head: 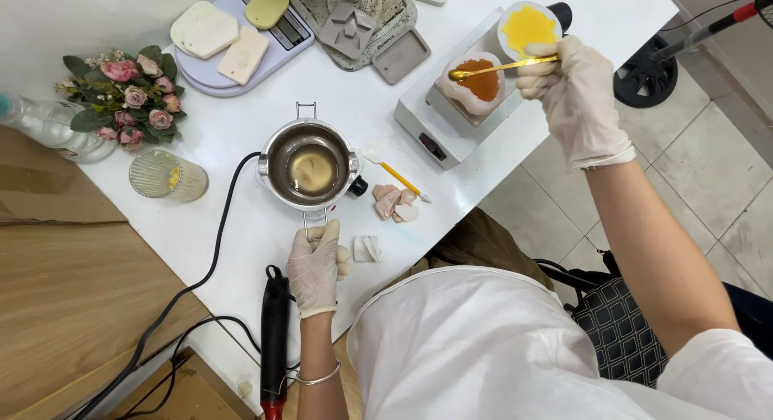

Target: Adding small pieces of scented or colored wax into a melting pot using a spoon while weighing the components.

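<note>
Your left hand (pixel 314 267) wears a thin white glove and is closed around the wire handle (pixel 316 219) of a small metal melting pot (pixel 310 167). The pot sits on the white desk (pixel 241 219), right in front of you. Inside the pot is a pale, see-through liquid. A black cord (pixel 211 255) runs from the pot's side down off the desk edge.

Your right hand (pixel 576 90) also wears a glove. It reaches far out to the right and pinches a thin gold spoon (pixel 503 66). The tip of the spoon rests in a little white dish of orange-brown stuff (pixel 481 83). Just behind it is a round white cup of bright yellow stuff (pixel 527 27). Both sit on top of a white hot plate (pixel 451 118).

Just right of the pot lie some pink and white chunks (pixel 394 202) and a small yellow stick with a white tip (pixel 400 179). A small white crumpled piece (pixel 367 248) lies beside your left hand. A black tool with a red end (pixel 274 339) lies near your left wrist.

Far on the left are a bunch of pink roses (pixel 125 94), a ribbed glass (pixel 167 177), and a clear bottle (pixel 48 130). At the top is a kitchen scale (pixel 241 45) with cream and yellow blocks on it, and grey moulds (pixel 362 25) next to it.
</note>
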